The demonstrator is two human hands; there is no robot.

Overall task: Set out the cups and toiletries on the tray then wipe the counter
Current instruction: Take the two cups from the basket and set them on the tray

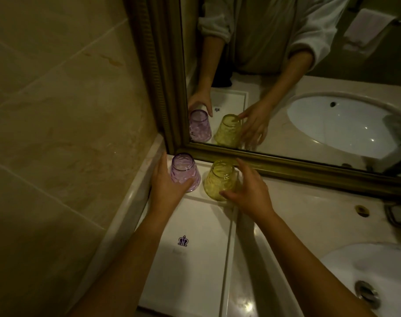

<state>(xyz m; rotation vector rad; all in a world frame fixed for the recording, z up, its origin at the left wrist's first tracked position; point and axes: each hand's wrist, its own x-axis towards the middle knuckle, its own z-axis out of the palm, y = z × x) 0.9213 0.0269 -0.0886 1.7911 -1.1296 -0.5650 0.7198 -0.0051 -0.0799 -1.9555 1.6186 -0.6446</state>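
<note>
A white rectangular tray [195,266] with a purple crown logo lies on the counter against the left wall. At its far end, by the mirror frame, stand two glass cups. My left hand [167,188] wraps the purple cup [183,170], thumb in front and fingers behind it. My right hand [249,191] wraps the yellow cup [220,179] from its right side. Both cups rest on the tray with their wider ends down. No toiletries are in view.
A gold-framed mirror [286,165] runs along the back and reflects the cups and my arms. A white sink basin [377,271] with a metal drain sits to the right. The tiled wall [57,133] bounds the left side. A metal fitting [398,216] lies near the right edge.
</note>
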